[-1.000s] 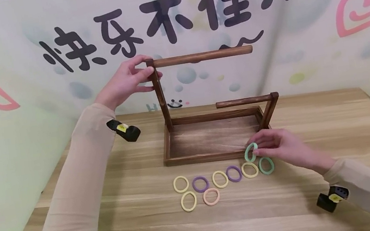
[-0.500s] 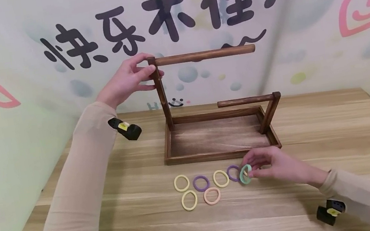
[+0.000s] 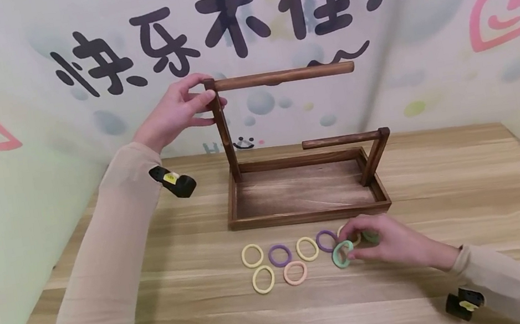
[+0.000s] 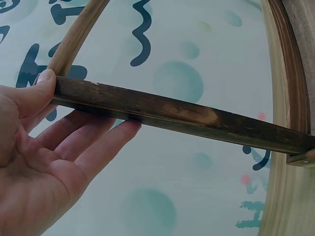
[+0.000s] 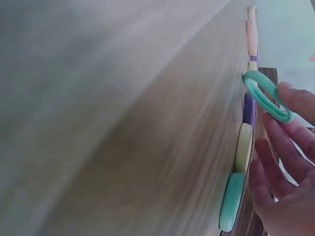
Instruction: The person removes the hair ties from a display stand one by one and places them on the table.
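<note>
My left hand (image 3: 174,113) grips the top of the tall upright of a dark wooden stand (image 3: 225,139), its thumb on the near side. Between the thumb and fingertips of my right hand (image 3: 390,243) is a mint-green hair tie (image 3: 337,259), tilted, its lower edge at or just above the table. Close by lies a purple hair tie (image 3: 319,241). Partly covered by the right hand are a yellow hair tie (image 5: 243,147) and a second green hair tie (image 5: 231,202), both flat on the table in the right wrist view.
Further left lie yellow (image 3: 243,257), purple (image 3: 271,258) and pink (image 3: 285,274) hair ties in two loose rows. Behind them is the stand's shallow tray (image 3: 308,215). Its long upper bar (image 3: 282,76) and short lower bar (image 3: 339,140) have free ends. A printed cloth (image 3: 438,73) hangs behind.
My right hand has carried the green hair tie from beside the tray's front edge left and toward me, down to the row of hair ties. My left hand keeps its grip on the upright.
</note>
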